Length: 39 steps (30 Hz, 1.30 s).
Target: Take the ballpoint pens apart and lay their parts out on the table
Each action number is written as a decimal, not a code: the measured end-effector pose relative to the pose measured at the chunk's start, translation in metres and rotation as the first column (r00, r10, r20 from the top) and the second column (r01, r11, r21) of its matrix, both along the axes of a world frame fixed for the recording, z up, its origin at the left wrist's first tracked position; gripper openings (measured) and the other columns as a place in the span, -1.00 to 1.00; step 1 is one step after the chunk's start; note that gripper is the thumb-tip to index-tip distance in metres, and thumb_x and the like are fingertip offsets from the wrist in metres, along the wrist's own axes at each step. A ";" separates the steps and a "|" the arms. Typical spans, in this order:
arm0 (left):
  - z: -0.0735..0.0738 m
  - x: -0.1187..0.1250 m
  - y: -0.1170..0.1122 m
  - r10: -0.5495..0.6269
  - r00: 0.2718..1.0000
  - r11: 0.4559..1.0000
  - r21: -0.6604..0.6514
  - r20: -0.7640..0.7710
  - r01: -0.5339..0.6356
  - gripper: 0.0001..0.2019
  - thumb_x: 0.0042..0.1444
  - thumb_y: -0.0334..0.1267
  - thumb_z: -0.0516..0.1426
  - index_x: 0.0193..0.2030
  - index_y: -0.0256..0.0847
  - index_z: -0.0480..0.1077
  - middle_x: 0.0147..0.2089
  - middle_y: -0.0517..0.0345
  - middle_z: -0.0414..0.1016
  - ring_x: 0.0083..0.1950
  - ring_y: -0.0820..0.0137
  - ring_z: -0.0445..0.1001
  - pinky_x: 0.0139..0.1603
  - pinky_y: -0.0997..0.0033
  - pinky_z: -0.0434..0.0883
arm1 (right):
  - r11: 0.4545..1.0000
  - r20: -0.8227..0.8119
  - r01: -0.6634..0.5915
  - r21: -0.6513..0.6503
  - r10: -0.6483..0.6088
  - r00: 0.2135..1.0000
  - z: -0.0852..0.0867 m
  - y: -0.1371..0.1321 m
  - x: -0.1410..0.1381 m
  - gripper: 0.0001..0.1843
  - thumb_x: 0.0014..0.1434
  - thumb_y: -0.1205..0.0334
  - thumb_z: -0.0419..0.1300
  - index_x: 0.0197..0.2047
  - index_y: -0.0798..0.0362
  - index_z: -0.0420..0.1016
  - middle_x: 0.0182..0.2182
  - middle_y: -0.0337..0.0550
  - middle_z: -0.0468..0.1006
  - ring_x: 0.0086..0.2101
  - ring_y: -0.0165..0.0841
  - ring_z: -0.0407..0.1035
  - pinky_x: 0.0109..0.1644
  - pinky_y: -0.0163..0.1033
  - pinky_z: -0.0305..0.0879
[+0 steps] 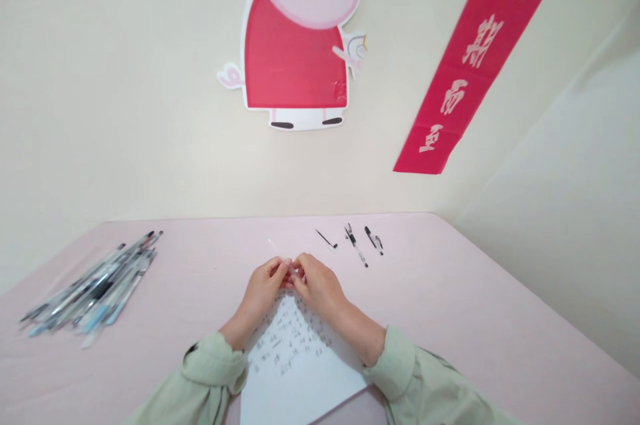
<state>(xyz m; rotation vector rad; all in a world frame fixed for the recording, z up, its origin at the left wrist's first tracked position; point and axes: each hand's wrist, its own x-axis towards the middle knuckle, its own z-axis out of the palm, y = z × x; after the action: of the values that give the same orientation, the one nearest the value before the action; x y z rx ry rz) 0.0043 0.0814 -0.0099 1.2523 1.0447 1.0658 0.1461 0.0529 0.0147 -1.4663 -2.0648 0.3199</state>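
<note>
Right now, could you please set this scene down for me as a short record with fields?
surface: pink table
left hand: pinches clear pen barrel
right hand: pinches the same barrel's near end, fingertips meeting the left
under hands: sheet of paper with handwriting
far left: pile of pens
beyond hands: loose pen parts, lying apart
wall: cartoon pig cutout, red banner

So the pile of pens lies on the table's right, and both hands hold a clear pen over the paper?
No: the head view shows the pile of pens on the table's left. The left hand and right hand hold a clear pen over the paper.
</note>
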 end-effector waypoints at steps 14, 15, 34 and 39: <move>0.002 0.004 -0.006 0.027 0.999 0.999 0.026 0.028 -0.028 -0.51 0.01 0.18 0.09 -0.30 -0.29 0.45 -0.45 0.08 0.47 -0.44 0.40 0.45 -0.40 0.40 0.41 | 0.857 0.273 0.515 -0.020 -0.491 0.827 -0.020 0.046 0.081 -0.75 0.26 0.32 -0.05 -0.04 0.06 0.34 -0.12 -0.01 0.46 -0.11 -0.25 0.35 -0.15 -0.24 0.19; 0.002 0.004 -0.006 0.027 0.999 0.999 0.030 0.034 -0.028 -0.50 0.01 0.19 0.09 -0.31 -0.29 0.45 -0.45 0.08 0.47 -0.44 0.40 0.45 -0.40 0.40 0.41 | 0.860 0.284 0.510 -0.015 -0.486 0.827 -0.020 0.046 0.079 -0.75 0.26 0.28 -0.05 -0.05 0.06 0.35 -0.11 0.00 0.45 -0.11 -0.24 0.34 -0.15 -0.23 0.20; 0.006 0.006 -0.008 0.048 0.997 0.998 0.025 0.057 -0.050 -0.48 -0.02 0.22 0.09 -0.33 -0.30 0.45 -0.48 0.09 0.46 -0.47 0.41 0.43 -0.44 0.42 0.39 | 0.888 0.371 0.458 -0.019 -0.419 0.829 -0.018 0.059 0.060 -0.75 0.27 0.11 0.03 -0.01 -0.05 0.31 -0.08 -0.05 0.32 -0.14 -0.26 0.33 -0.25 -0.26 0.23; 0.007 0.006 -0.008 0.046 0.998 0.998 0.030 0.051 -0.048 -0.49 0.00 0.20 0.09 -0.34 -0.30 0.45 -0.48 0.10 0.46 -0.47 0.41 0.43 -0.43 0.42 0.39 | 0.879 0.393 0.477 -0.020 -0.432 0.812 -0.020 0.062 0.059 -0.77 0.28 0.09 0.01 -0.03 -0.04 0.29 -0.09 -0.06 0.30 -0.20 -0.29 0.37 -0.26 -0.25 0.23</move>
<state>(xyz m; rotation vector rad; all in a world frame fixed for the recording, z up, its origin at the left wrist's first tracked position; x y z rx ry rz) 0.0106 0.0734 -0.0030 1.2245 1.0268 1.1478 0.2053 0.1147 -0.0054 -2.1798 -1.9028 -0.0456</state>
